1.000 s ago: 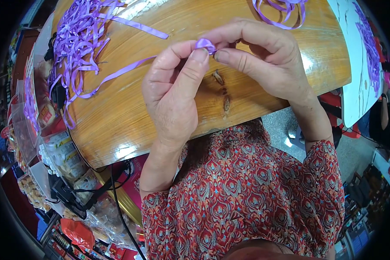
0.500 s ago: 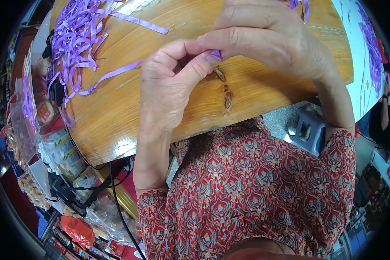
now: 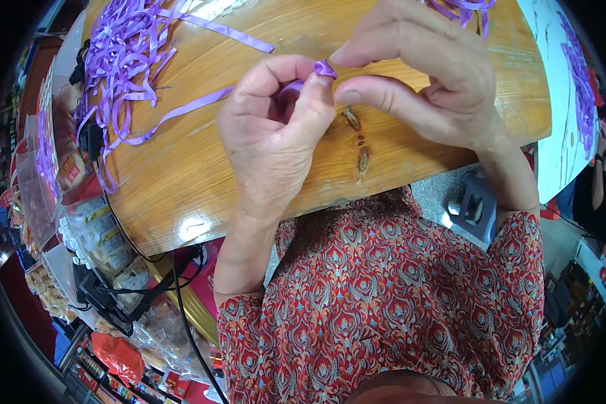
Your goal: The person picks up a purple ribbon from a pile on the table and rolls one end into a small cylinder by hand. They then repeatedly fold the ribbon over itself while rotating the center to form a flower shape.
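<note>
Between the thumb and forefinger of my left hand [image 3: 276,128] a purple satin ribbon [image 3: 325,69] is pinched, its end folded into a small bunched knot at the fingertips. The ribbon's tail runs out behind the hand to the left, toward a tangled heap of purple ribbon [image 3: 124,57] on the wooden table [image 3: 202,165]. Just right of the knot is my right hand [image 3: 427,74], its thumb and forefinger spread apart with nothing visible between them. Its forefinger tip is close to the knot; whether they touch I cannot tell.
More purple ribbon [image 3: 461,10] lies at the table's far edge. A white marbled surface [image 3: 552,128] with ribbon adjoins on the right. Below stands a grey plastic stool [image 3: 477,209]. Bagged goods [image 3: 101,236] and a black cable [image 3: 182,316] crowd the left side.
My right hand has let go of the ribbon and drawn back to the right, its thumb and forefinger parting. The bunched ribbon now shows atop my left fingertips.
</note>
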A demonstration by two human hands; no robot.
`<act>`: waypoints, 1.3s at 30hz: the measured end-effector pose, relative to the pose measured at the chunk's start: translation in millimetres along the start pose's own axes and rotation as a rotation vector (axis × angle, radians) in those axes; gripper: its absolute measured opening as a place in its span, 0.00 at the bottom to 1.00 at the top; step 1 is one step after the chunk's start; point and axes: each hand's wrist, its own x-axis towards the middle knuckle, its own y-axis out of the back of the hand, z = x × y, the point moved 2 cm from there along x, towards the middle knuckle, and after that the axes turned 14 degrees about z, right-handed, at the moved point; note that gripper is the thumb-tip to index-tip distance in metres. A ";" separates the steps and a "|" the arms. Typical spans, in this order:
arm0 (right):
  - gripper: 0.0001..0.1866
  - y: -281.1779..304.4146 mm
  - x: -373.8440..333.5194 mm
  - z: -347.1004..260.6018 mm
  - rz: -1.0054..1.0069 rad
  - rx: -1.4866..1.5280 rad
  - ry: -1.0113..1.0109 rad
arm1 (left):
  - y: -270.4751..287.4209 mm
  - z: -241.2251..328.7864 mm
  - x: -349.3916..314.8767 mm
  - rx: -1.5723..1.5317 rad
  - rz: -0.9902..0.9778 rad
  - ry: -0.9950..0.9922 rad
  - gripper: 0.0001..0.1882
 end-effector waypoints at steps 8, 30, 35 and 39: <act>0.04 -1.5 13.3 -33.7 -0.208 0.104 -1.421 | 0.1 -1.6 -4.9 -0.032 -0.014 -0.031 0.05; 0.09 1.6 16.0 -41.2 -0.058 0.051 -1.250 | 6.6 -9.0 -0.6 -0.429 -0.081 0.058 0.09; 0.09 1.6 19.1 -41.6 -0.123 0.093 -1.240 | 7.6 -8.4 -2.2 -0.377 -0.084 0.027 0.08; 0.09 4.2 21.1 -40.0 -0.106 0.147 -1.271 | 6.3 -6.6 -2.2 -0.347 -0.138 -0.065 0.07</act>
